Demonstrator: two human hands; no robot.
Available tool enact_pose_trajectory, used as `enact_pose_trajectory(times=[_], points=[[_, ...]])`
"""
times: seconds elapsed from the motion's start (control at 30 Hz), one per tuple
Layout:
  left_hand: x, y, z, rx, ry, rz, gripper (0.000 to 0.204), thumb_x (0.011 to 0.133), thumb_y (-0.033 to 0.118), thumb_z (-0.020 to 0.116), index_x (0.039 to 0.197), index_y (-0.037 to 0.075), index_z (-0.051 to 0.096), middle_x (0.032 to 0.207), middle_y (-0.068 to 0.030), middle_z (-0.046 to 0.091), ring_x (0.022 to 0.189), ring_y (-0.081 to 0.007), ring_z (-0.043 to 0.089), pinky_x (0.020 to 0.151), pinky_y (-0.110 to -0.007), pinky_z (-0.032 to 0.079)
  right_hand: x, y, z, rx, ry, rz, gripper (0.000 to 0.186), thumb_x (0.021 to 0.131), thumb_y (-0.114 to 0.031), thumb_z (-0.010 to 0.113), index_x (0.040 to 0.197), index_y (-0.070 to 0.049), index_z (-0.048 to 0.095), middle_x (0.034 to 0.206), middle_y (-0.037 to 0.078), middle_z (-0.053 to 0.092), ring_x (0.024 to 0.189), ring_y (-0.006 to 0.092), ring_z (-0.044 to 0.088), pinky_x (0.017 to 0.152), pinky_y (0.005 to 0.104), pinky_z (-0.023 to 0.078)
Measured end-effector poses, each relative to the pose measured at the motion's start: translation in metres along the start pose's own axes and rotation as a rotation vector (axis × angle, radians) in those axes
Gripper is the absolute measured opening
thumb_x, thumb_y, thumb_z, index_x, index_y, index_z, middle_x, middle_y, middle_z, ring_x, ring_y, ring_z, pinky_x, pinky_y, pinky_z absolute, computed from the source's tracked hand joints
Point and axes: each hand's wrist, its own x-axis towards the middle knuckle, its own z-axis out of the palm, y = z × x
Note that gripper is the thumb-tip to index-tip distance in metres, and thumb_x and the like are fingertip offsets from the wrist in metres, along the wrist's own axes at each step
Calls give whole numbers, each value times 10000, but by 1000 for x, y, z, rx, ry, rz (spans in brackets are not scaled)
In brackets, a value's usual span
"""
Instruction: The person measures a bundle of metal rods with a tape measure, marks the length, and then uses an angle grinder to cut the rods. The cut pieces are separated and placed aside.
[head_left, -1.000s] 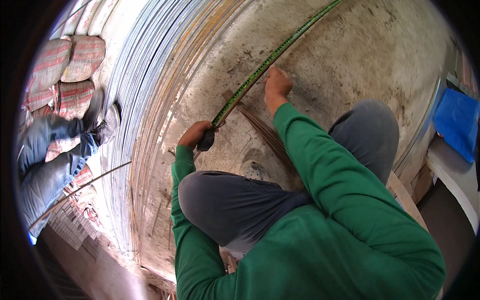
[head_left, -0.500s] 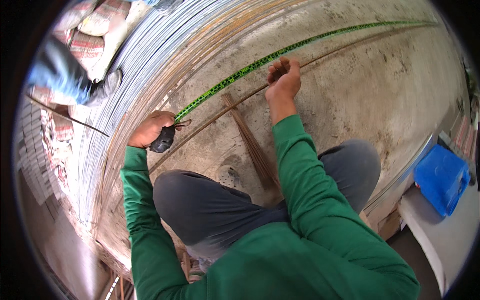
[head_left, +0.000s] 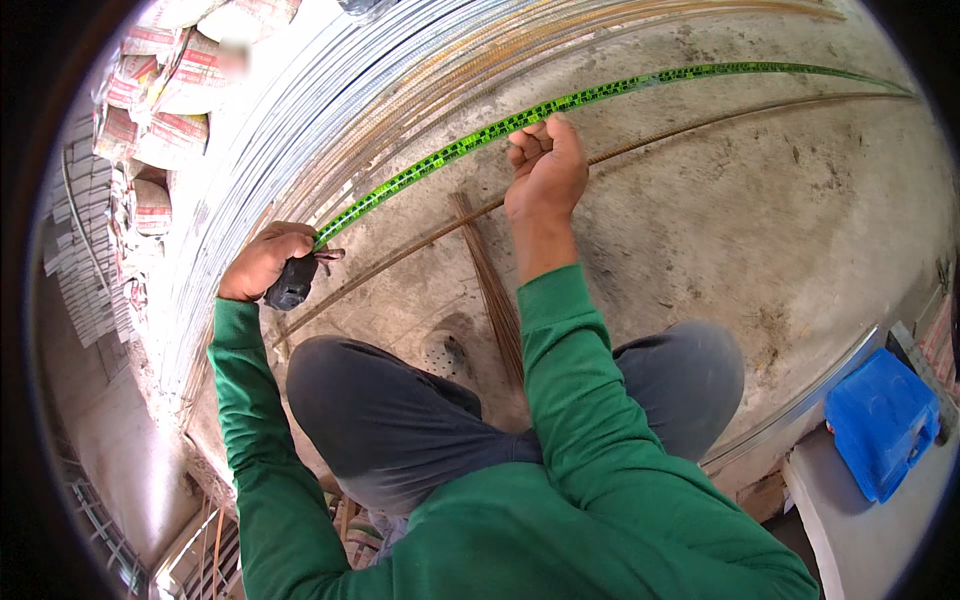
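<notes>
My left hand (head_left: 262, 262) is closed around the black case of a tape measure (head_left: 290, 284), its thumb at the mouth where the blade comes out. A strap end dangles beside the case. The green tape blade (head_left: 470, 142) runs in a long arc to the far right. Just below the blade is my right hand (head_left: 548, 175), palm up, fingers loosely curled and apart from the thumb, with nothing seen in them. Its fingertips come close to the blade's edge; contact cannot be made out. A long thin rebar rod (head_left: 690, 128) lies on the floor, passing behind my right hand.
Many long metal rods (head_left: 400, 70) lie side by side beyond the tape. A bundle of thin rods (head_left: 490, 285) rests near my shoe (head_left: 443, 354). Stacked sacks (head_left: 172, 140) stand at the far left. A blue plastic case (head_left: 880, 420) sits on a ledge at right.
My left hand and the tape case have shifted slightly left. My right hand sits lower and further left in view. A person's leg at the far left has gone out of view.
</notes>
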Motion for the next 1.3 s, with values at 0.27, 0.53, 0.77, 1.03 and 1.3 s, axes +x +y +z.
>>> enact_pose_trajectory(times=[0.27, 0.53, 0.77, 1.03, 1.3], points=[[-22, 22, -11, -15, -22, -112, 353, 764, 257, 511, 860, -56, 643, 743, -72, 623, 647, -127, 542, 612, -251, 437, -10, -6, 11, 89, -119, 5, 142, 903, -204, 494, 859, -74, 530, 765, 28, 559, 715, 179, 589, 609, 295, 456], [-35, 43, -10, 20, -10, -108, 313, 773, 194, 508, 856, -78, 637, 684, -60, 578, 607, -111, 512, 556, -243, 415, -16, -14, 17, 133, -145, 22, 154, 912, -210, 476, 812, -96, 502, 727, 4, 513, 726, 181, 571, 633, 301, 443], [-43, 55, -3, -97, -33, -136, 318, 753, 186, 509, 841, -91, 639, 757, -123, 647, 639, -158, 588, 619, -261, 482, -17, -21, 18, 185, -249, -14, 282, 918, -208, 448, 1066, 5, 557, 685, -32, 422, 650, 130, 431, 652, 303, 401], [-48, 53, -6, -178, -75, -175, 302, 762, 188, 515, 804, -90, 625, 679, -120, 613, 570, -174, 592, 563, -270, 494, -19, -24, 17, 303, -313, 52, 361, 907, -221, 468, 1148, 44, 515, 665, -40, 386, 675, 133, 426, 671, 315, 401], [-49, 54, -6, -200, -78, -178, 278, 767, 165, 523, 811, -88, 630, 723, -123, 639, 590, -169, 600, 568, -271, 497, -15, -22, 12, 329, -373, 40, 359, 897, -239, 497, 1126, 37, 514, 665, -33, 402, 686, 143, 439, 673, 330, 406]])
